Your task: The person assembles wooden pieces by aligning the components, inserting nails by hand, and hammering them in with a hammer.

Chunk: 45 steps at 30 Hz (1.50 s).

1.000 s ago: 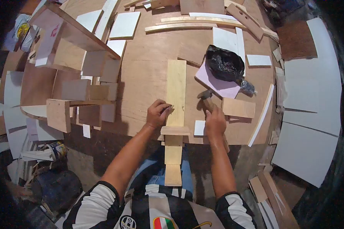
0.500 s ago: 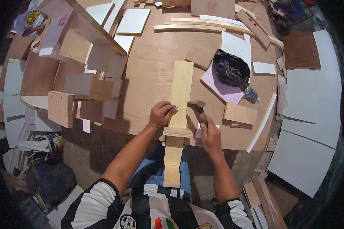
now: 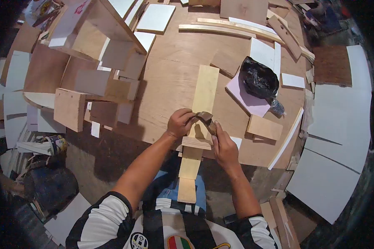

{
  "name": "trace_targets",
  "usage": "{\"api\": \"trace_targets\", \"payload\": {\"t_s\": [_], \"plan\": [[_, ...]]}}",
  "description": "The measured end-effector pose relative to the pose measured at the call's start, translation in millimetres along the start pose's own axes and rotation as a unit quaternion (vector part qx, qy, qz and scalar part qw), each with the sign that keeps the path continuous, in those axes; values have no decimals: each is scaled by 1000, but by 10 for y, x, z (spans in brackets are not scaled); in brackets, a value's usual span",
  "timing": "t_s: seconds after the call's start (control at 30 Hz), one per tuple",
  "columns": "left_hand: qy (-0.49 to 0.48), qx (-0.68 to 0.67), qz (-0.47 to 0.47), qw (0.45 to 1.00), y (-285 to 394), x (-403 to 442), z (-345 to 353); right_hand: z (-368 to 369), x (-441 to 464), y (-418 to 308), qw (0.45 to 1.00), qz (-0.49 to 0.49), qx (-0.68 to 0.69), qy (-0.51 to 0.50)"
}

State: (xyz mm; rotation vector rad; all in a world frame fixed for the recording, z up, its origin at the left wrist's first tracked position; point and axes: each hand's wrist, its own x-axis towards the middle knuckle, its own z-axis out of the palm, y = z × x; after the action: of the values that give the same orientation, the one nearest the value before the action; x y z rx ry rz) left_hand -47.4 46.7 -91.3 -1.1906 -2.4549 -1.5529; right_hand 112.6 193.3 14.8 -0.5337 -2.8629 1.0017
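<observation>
My right hand (image 3: 226,146) is wrapped around the handle of a hammer (image 3: 205,117). The hammer's head hangs over a pale wooden board (image 3: 206,88), right beside the fingertips of my left hand (image 3: 180,123). Thumb and finger of that left hand are pinched together at the board's left edge; a thin nail showed in them a moment earlier, and the hammer head now largely covers that spot. Across the board's near end lies a short wooden piece (image 3: 196,143). Narrower wooden pieces (image 3: 188,168) run from there toward my body.
A black plastic bag (image 3: 258,78) with small contents rests on a pinkish panel (image 3: 246,101) at right. A wooden shelf-like frame (image 3: 68,110) stands at left. Long strips (image 3: 220,29) and white panels (image 3: 156,18) lie farther back on the worktable (image 3: 162,70).
The hammer head has moved left, up to my left fingertips. My left hand stays pinched at the board. The whole view has shifted slightly.
</observation>
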Motion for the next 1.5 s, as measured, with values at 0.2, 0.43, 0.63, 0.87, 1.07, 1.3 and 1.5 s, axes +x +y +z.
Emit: {"api": "trace_targets", "payload": {"t_s": [0.2,0.43,0.63,0.87,1.07,1.3,1.5], "plan": [[4,7,13,1000,-22,5,4,11,35,-12,999,-14,-40,-17],[-3,-9,9,1000,-15,-4,-8,52,55,28,992,-94,-41,77],[-5,18,17,1000,-8,-6,-3,-29,67,-12,994,-65,-84,28],[-23,19,6,1000,-14,-15,-28,-51,76,86,997,-11,-72,-40],[-99,-155,-143,973,-37,109,-279,-96,-42,160,990,81,115,17],[-120,177,-56,975,53,660,-190,-96,-4,45,999,18,35,-28],[-104,201,-33,973,49,690,-208,-75,39,21,999,-42,22,11]]}}
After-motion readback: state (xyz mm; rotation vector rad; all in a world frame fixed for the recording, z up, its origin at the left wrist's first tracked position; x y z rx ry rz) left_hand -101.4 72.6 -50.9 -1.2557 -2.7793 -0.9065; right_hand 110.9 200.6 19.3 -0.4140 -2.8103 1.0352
